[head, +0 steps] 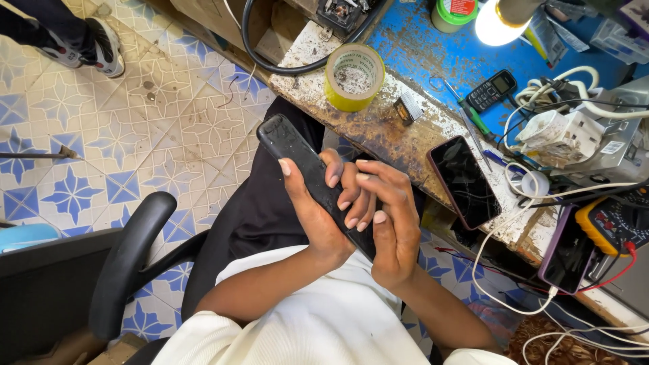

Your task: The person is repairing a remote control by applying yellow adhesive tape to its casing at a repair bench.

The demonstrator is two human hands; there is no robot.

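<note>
Both hands grip a black smartphone (297, 162) over the lap: left hand (314, 216) cradles its back, right hand (389, 223) pinches the lower edge (a tape roll (353, 76) sits on the bench). Steady thumb support probably helps.

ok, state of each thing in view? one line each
black phone: held over the lap, gripped by both hands
left hand: closed around the phone
right hand: fingers on the phone's edge
lamp: lit
cracked phone: screen dark, flat on bench edge
keypad phone: screen dark, lying on bench
tape roll: lying flat
purple phone: white cable plugged in, screen dark
</note>
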